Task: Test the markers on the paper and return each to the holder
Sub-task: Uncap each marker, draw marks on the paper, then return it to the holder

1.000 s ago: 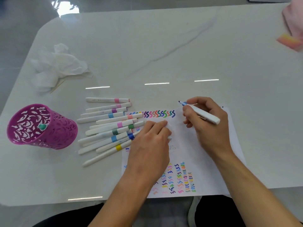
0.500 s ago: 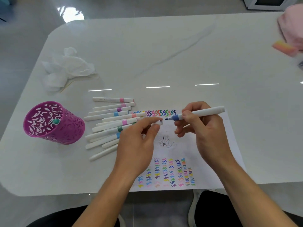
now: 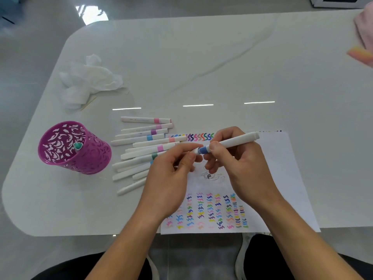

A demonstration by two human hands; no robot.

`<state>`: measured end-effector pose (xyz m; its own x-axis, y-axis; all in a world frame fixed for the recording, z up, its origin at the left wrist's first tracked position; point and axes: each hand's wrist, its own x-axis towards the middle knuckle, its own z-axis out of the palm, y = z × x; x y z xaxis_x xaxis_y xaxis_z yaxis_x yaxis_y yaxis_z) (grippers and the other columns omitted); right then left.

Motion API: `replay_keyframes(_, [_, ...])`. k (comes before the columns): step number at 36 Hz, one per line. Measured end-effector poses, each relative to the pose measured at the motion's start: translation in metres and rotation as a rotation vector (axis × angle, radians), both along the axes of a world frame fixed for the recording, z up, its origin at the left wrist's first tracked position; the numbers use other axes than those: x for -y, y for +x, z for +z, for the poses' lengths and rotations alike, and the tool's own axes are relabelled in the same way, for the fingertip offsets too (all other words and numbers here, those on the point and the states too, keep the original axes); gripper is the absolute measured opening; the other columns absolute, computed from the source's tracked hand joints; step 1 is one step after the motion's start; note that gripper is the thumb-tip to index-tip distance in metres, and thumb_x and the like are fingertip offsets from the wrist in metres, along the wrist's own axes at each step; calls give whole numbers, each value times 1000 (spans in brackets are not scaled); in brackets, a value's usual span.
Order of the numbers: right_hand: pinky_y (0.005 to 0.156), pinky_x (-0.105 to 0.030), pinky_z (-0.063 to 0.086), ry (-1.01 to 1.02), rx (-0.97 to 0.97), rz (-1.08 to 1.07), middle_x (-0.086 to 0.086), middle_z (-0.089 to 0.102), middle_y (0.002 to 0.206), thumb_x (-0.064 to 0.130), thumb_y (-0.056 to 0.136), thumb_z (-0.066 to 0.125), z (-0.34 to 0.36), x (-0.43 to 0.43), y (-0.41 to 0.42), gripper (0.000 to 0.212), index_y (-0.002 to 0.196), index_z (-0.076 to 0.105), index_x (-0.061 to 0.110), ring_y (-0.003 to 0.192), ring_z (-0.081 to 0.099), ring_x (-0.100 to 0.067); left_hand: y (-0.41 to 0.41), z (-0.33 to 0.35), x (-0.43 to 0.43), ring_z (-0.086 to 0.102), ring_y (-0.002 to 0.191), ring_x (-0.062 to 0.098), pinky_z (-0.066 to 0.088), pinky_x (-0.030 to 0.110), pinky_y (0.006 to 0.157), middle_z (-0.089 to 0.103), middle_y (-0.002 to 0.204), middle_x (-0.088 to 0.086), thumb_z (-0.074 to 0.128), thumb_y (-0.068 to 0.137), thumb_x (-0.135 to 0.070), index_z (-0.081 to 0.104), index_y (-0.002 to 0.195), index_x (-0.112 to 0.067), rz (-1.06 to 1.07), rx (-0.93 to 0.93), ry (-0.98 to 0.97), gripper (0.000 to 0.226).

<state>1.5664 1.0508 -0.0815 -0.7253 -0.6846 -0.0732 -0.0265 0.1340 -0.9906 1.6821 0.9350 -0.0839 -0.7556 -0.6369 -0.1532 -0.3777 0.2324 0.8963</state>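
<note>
Left hand [image 3: 171, 174] covers the near ends of the loose markers [image 3: 141, 150] and pinches a cap, mostly hidden, against the blue marker [image 3: 228, 142] gripped in the right hand [image 3: 240, 164] above the paper [image 3: 282, 178], purple holder [image 3: 74, 147] near the table's [image 3: 222, 57] left edge, far half open.

The holder [image 3: 74, 148] stood at the table's [image 3: 222, 63] left, markers [image 3: 141, 150] lying between it and the paper [image 3: 282, 178] (near edge); crumpled tissue [image 3: 88, 81] lay behind the holder.
</note>
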Motion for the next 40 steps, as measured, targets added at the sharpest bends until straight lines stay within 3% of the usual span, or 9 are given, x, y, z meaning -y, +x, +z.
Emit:
replay_keyframes(5, [63,-26,60,10,-5,5,-1,78,84,27,102,66,-1,1,1,7,98,65,22,73,76,-21,1,0,1,60,91,-10,44,0,70,63,92,-32,48,103,-35,59,106,-54,-23,24,-25,22])
replay_keyframes(10, [64,-29,61,-11,61,34,-3,77,81,27,99,67,-2,0,2,10,99,67,16,71,75,-23,4,-1,3,60,86,-6,45,5,69,62,88,-26,46,104,-34,63,112,-44,-36,36,-40,22])
replay_keyframes(16, [67,-30,61,-69,123,93,-10,78,86,21,98,66,-4,0,1,7,100,66,14,73,76,-24,5,1,2,58,85,-5,44,5,71,61,85,-24,45,104,-32,58,101,-49,-31,39,-113,21])
replay_keyframes(20, [67,-29,60,-77,144,116,-11,78,86,15,100,66,-7,-2,0,3,101,66,12,74,76,-25,5,-1,1,58,80,-4,41,5,66,59,72,-21,47,104,-29,67,104,-37,-31,42,-124,21])
replay_keyframes(29, [68,-29,61,-66,169,135,-12,77,84,18,98,67,-10,-1,-1,9,101,68,9,73,76,-26,6,1,3,58,76,-1,41,9,64,58,70,-18,49,104,-26,71,105,-28,-67,62,-127,23])
replay_keyframes(37, [69,-25,60,-38,201,86,-7,78,83,24,95,71,-9,4,-2,18,106,74,10,72,75,-20,4,9,5,63,80,1,47,13,70,67,86,-15,51,103,-30,69,113,-30,22,49,-80,21])
replay_keyframes(40, [66,-25,60,-18,185,34,-5,79,82,34,88,75,-10,4,-1,26,105,76,15,70,76,-20,6,12,7,64,91,2,49,14,74,69,99,-17,56,100,-33,69,115,-34,66,37,-73,20])
